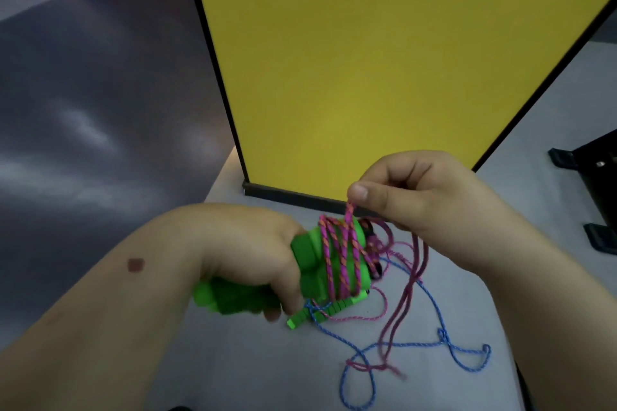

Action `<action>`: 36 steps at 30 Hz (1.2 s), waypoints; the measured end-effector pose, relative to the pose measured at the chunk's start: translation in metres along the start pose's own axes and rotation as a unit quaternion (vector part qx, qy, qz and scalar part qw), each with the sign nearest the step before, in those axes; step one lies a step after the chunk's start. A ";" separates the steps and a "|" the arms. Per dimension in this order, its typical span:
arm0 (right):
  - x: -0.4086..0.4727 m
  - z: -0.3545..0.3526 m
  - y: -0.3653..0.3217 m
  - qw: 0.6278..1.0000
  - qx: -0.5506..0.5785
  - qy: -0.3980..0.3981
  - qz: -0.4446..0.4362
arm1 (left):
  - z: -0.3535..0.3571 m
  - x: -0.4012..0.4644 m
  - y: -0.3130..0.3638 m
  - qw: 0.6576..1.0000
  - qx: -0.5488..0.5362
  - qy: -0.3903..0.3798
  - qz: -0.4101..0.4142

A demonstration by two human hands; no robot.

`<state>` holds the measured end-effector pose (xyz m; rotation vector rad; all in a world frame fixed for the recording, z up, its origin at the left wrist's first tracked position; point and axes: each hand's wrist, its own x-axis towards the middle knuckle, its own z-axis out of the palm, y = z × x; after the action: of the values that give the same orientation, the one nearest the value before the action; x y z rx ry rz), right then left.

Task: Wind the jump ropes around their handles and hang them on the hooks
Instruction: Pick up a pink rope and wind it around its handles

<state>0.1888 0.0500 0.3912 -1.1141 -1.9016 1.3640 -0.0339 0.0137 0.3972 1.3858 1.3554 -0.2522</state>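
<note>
My left hand (253, 253) gripped the green handles (329, 264); my right hand (407, 190) pinched the limp pink rope (349, 210), probably slippery.

Head view, steeply down, close over table (434, 387)

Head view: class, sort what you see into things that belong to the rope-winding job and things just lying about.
Job:
left hand
green handles
pink rope
right hand
blue rope

Lying about:
yellow panel
black stand
grey table
</note>
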 end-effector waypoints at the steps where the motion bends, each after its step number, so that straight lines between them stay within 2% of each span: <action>1: 0.001 -0.002 0.001 0.999 0.036 0.014 0.001 | -0.001 -0.005 0.001 0.996 -0.051 -0.070 0.034; 3: 0.002 -0.003 0.005 0.989 0.144 -0.002 0.020 | -0.003 -0.012 0.001 0.968 -0.138 -0.166 0.131; 5: 0.004 0.000 0.009 0.975 0.216 -0.035 0.033 | -0.002 -0.013 0.000 0.933 -0.211 -0.181 0.228; 8: 0.006 0.005 0.013 0.971 0.225 -0.055 0.052 | -0.002 -0.009 0.001 0.880 -0.372 -0.072 0.287; 11: 0.005 0.004 0.009 0.972 0.216 -0.049 0.080 | -0.006 -0.003 0.007 0.831 -0.488 0.110 0.243; 13: 0.004 0.002 0.007 0.971 0.213 -0.060 0.094 | -0.007 0.002 0.010 0.834 -0.461 0.236 0.189; 15: 0.003 0.002 0.006 0.966 0.221 -0.082 0.108 | -0.005 0.010 0.007 0.852 -0.379 0.333 0.138; 18: 0.002 0.002 0.004 0.965 0.217 -0.113 0.097 | -0.002 0.019 0.000 0.888 -0.193 0.414 0.046; 21: 0.001 0.001 0.002 0.974 0.180 -0.115 0.070 | -0.001 0.016 0.001 0.932 -0.013 0.361 -0.009; 23: 0.001 0.001 0.001 0.980 0.166 -0.102 0.050 | 0.000 0.014 0.002 0.956 0.047 0.290 -0.010; 25: 0.002 0.001 0.000 0.987 0.146 -0.064 0.030 | 0.002 0.010 0.001 0.984 0.036 0.173 0.018; 27: 0.003 0.000 0.000 0.993 0.113 -0.020 0.008 | 0.001 0.001 0.000 0.998 -0.029 0.020 0.052; 29: 0.004 -0.001 0.001 0.993 0.122 -0.001 0.003 | -0.002 -0.009 0.000 0.981 -0.107 -0.118 0.109; 31: 0.004 -0.001 0.004 0.981 0.195 -0.011 0.017 | -0.002 -0.013 0.000 0.946 -0.165 -0.195 0.198; 33: 0.005 0.005 0.006 0.970 0.239 -0.050 0.013 | -0.001 -0.014 0.000 0.908 -0.252 -0.191 0.275; 36: 0.005 0.012 0.005 0.973 0.216 -0.072 0.041 | -0.003 -0.011 0.000 0.866 -0.398 -0.065 0.296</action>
<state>0.1786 0.0488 0.3818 -0.9019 -1.5532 1.8379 -0.0389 0.0099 0.4070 0.9679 0.7120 0.5686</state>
